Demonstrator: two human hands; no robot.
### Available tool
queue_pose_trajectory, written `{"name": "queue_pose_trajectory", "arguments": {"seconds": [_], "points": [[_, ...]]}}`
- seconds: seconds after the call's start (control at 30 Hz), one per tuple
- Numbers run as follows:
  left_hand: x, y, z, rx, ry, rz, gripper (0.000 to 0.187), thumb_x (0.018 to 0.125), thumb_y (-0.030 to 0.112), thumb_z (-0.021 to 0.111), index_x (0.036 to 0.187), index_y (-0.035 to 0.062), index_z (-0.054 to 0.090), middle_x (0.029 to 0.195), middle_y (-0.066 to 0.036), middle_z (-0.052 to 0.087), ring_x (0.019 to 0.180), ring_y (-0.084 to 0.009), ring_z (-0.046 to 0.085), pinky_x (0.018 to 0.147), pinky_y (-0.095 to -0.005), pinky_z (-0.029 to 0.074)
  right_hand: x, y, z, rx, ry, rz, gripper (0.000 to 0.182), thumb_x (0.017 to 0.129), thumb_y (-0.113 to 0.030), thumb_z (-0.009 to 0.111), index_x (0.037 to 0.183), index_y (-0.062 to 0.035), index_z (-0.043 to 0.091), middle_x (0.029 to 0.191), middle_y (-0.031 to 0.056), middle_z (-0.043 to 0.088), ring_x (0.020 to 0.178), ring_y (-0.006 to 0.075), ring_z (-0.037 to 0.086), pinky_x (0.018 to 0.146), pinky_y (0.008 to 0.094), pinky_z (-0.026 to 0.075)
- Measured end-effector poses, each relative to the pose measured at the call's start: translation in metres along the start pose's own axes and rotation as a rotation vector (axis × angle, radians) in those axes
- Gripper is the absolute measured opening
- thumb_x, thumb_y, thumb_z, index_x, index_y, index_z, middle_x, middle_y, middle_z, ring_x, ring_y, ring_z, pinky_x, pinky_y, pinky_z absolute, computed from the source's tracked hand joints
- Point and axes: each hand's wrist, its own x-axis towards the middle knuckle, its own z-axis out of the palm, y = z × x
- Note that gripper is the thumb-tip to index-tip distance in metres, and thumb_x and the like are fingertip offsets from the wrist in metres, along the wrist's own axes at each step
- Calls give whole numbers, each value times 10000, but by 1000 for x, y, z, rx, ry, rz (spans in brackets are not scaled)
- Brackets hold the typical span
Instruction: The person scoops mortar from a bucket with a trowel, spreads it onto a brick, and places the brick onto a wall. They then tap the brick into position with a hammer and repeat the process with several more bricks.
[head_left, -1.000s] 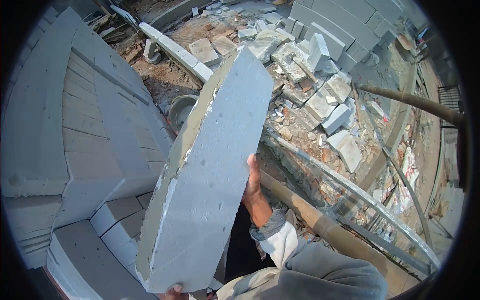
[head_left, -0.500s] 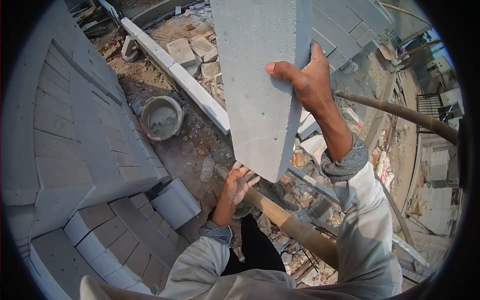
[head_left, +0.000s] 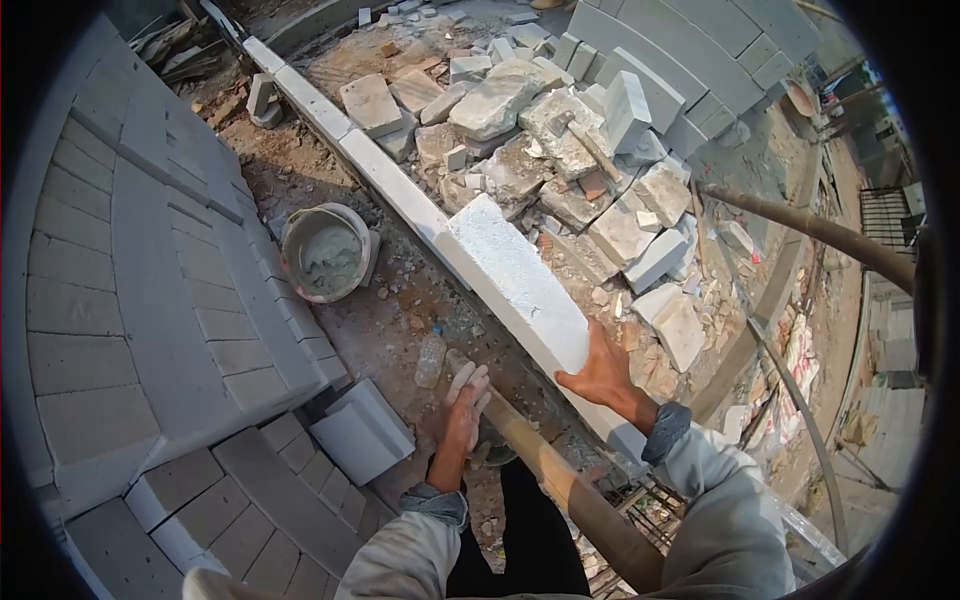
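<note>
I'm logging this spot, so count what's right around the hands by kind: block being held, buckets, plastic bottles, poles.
Grey block under the right hand: 1
Bucket of mortar: 1
Plastic bottle: 1
Pole by the left hand: 1
Total: 4

A long, pale grey concrete block (head_left: 515,280) with a rough, grainy white top face lies tilted, running diagonally from upper left to lower right above a dirt floor. Its near end rests against the palm and fingers of the right hand (head_left: 600,372), which grips it from below and at the side. The left hand (head_left: 463,408) is apart from the block, fingers loosely spread, dusted with pale powder, resting on the top of a brown wooden pole (head_left: 570,490) just below the block.
</note>
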Motion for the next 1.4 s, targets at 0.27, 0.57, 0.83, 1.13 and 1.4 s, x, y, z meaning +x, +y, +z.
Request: {"name": "queue_pose_trajectory", "arguments": {"seconds": [0.27,0.57,0.83,1.13,1.4], "points": [[61,-38,22,78,-25,-96,1045,830,246,798,1538,-65,95,1487,-281,364,1381,-298,392,1122,-383,363,-50,77,92,-176,-150,185,1002,644,-361,816,1417,42,321,1254,273,542,1080,440,610,891,518,508],[156,-74,16,220,11,-291,1185,748,297,863,1533,-43,43,1472,-241,366,1338,-359,437,1059,-545,395,-21,123,173,-124,-109,311,977,629,-298,848,1416,-27,337,1248,234,561,1137,410,587,916,505,499],[209,-105,-17,67,8,-384,1287,706,230,881,1568,61,-59,1475,-214,362,1305,-361,462,1000,-591,419,16,159,211,-171,-100,216,1025,638,-311,861,1428,37,309,1298,263,520,1175,424,558,931,516,485],[240,-113,-34,44,-12,-392,1252,720,271,869,1559,58,-37,1462,-203,380,1337,-368,432,1036,-614,370,41,171,226,-247,-94,179,1049,623,-287,862,1439,63,304,1312,260,516,1208,410,544,983,487,444],[251,-113,-29,39,12,-397,1236,716,243,862,1553,31,-23,1436,-202,401,1328,-358,440,1039,-605,379,52,173,225,-201,-73,155,1017,619,-249,857,1425,63,322,1289,263,524,1174,423,564,948,500,476]]}}
